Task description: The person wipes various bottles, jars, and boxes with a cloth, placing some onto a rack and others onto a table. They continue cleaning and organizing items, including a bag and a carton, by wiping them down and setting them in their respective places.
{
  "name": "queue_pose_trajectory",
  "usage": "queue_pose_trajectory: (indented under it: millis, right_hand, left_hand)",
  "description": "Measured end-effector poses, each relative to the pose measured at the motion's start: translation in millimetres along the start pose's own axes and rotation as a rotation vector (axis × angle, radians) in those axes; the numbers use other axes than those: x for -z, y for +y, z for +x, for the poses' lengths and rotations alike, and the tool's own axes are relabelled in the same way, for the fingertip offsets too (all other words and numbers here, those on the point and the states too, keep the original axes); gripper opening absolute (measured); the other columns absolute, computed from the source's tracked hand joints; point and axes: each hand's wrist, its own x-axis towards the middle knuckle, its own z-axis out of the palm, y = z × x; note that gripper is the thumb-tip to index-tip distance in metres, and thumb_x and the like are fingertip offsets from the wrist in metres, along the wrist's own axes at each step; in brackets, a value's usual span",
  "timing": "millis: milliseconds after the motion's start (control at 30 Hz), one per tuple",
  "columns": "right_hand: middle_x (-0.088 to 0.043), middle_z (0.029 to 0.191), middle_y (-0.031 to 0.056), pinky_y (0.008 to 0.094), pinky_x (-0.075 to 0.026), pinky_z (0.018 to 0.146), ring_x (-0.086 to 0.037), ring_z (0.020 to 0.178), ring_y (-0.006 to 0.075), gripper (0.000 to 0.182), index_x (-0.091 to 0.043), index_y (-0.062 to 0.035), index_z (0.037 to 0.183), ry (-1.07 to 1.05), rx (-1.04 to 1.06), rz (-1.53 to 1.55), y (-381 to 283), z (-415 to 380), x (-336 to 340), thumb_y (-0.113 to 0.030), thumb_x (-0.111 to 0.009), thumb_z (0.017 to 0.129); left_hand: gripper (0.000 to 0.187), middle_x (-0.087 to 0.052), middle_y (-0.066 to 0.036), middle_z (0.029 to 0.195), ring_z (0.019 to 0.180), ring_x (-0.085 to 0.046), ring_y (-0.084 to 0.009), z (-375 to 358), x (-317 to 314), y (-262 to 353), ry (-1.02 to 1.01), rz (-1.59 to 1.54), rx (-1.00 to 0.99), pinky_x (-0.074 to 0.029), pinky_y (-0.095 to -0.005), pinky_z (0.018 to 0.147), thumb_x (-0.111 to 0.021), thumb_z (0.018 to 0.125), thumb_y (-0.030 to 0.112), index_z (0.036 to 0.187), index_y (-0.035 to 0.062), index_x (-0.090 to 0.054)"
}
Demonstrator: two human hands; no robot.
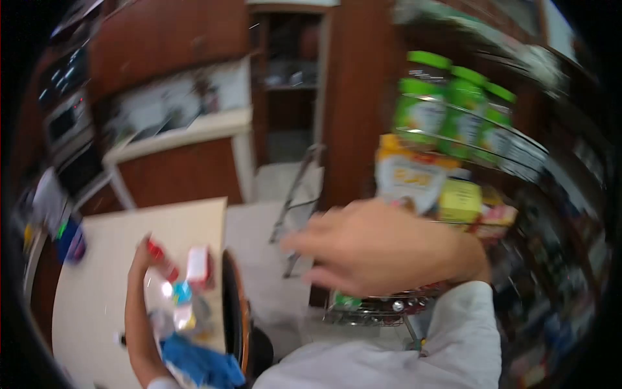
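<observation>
At the left, my left hand (141,254) reaches over the table and closes on the upper end of a slim red container (162,260), perhaps a bottle; blur hides its label. Close by are a red-and-white box (198,266), a clear pack with a blue top (182,293) and a blue cloth or bag (201,363). My right hand (372,246) is raised near the camera, smeared by motion, its fingers stretched leftward with nothing visible in them. Behind it, on a wire rack, are a white-and-orange pouch (412,174) and a yellow packet (460,202).
Green-lidded jars (424,107) fill the rack's upper wire shelf. A chair (237,305) stands against the pale table (97,292). Beyond are a folding step ladder (299,194), a kitchen counter (188,133) and a doorway. A dark blue container (70,243) is on the table's far-left corner.
</observation>
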Motion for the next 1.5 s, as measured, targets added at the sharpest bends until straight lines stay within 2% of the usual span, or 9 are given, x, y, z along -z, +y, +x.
queue_pose_trajectory:
  millis: [33,133,333,400,533,600,867,1067,1500]
  right_hand:
    - [-0.061,0.086,0.0127,0.0415,-0.05,0.063,-0.062,0.078,0.0331,0.035,-0.052,-0.0092,0.115,-0.111,-0.021,-0.084,1,-9,1,-0.028,-0.059,0.087]
    - [-0.061,0.086,0.0116,0.0411,-0.05,0.062,-0.062,0.077,0.0314,0.034,-0.053,-0.0091,0.114,-0.02,-0.107,0.015,14,-40,15,-0.027,-0.059,0.087]
    - [-0.065,0.081,0.0116,0.0331,-0.051,0.065,-0.065,0.071,0.0262,0.027,-0.06,-0.0045,0.109,0.362,-0.432,-0.026,40,-114,30,-0.015,-0.062,0.085]
    - [-0.066,0.08,0.0118,0.0315,-0.051,0.066,-0.065,0.07,0.0244,0.026,-0.061,-0.0036,0.108,0.396,-0.525,-0.041,47,-138,35,-0.012,-0.062,0.083]
    - [-0.064,0.075,0.0093,0.0283,-0.05,0.065,-0.063,0.068,0.0165,0.027,-0.061,-0.001,0.108,0.551,-0.572,0.039,55,-169,45,-0.006,-0.062,0.081]
    - [-0.062,0.071,0.0098,0.029,-0.049,0.061,-0.061,0.062,0.0171,0.025,-0.061,-0.0013,0.107,0.652,-0.535,0.013,55,-181,42,-0.009,-0.063,0.083]
    - [-0.064,0.072,0.0094,0.031,-0.05,0.059,-0.064,0.063,0.021,0.025,-0.063,-0.0029,0.105,0.619,-0.481,0.109,29,-247,22,-0.006,-0.065,0.08]
    - [-0.066,0.072,0.011,0.0307,-0.051,0.058,-0.065,0.062,0.0221,0.026,-0.064,0.0001,0.103,0.674,-0.615,0.13,20,-309,20,-0.005,-0.066,0.077]
    - [-0.058,0.081,0.0102,0.0286,-0.045,0.066,-0.055,0.07,0.0199,0.025,-0.059,0.0007,0.105,0.96,-0.563,-0.281,89,-317,81,0.0,-0.059,0.08]
  left_hand:
    - [0.093,-0.06,-0.02,0.103,0.096,-0.059,-0.0363,3,-1,3,0.025,0.052,0.033,-0.051,-0.0432,0.083,-0.088,0.04,0.024,0.121,0.003,-0.048]
    - [0.075,-0.06,-0.018,0.093,0.087,-0.061,-0.0337,-6,9,31,0.046,-0.016,0.072,-0.052,-0.0424,0.073,-0.084,0.039,0.015,0.104,0.0036,-0.05]
    - [0.069,-0.055,-0.004,0.098,0.084,-0.058,-0.0187,10,73,34,0.358,-0.454,-0.069,-0.051,-0.0305,0.071,-0.075,0.058,0.005,0.121,0.0079,-0.045]
    - [0.064,-0.056,-0.004,0.104,0.087,-0.057,-0.0149,-24,133,178,0.295,-0.705,0.047,-0.051,-0.0283,0.071,-0.07,0.069,0.004,0.126,0.0099,-0.043]
    - [0.063,-0.055,-0.008,0.12,0.1,-0.06,-0.0184,-12,159,338,0.309,-1.113,-0.221,-0.054,-0.0285,0.072,-0.069,0.079,0.014,0.134,0.0109,-0.039]
    - [0.057,-0.052,-0.009,0.125,0.11,-0.055,-0.0223,-4,163,411,0.038,-1.309,-0.385,-0.052,-0.0413,0.087,-0.066,0.083,0.02,0.134,0.0112,-0.04]
    - [0.062,-0.056,-0.012,0.111,0.102,-0.06,-0.0257,74,105,649,-0.272,-1.495,-0.552,-0.056,-0.05,0.079,-0.075,0.075,0.015,0.124,0.0059,-0.038]
    - [0.042,-0.059,-0.01,0.112,0.096,-0.062,-0.0232,90,80,706,-0.469,-1.439,-0.584,-0.056,-0.0429,0.082,-0.067,0.083,0.015,0.118,0.0084,-0.047]
    - [0.063,-0.06,-0.006,0.105,0.081,-0.061,-0.0155,95,89,738,-0.303,-1.074,-0.678,-0.052,-0.0362,0.07,-0.07,0.079,0.012,0.133,0.0112,-0.038]
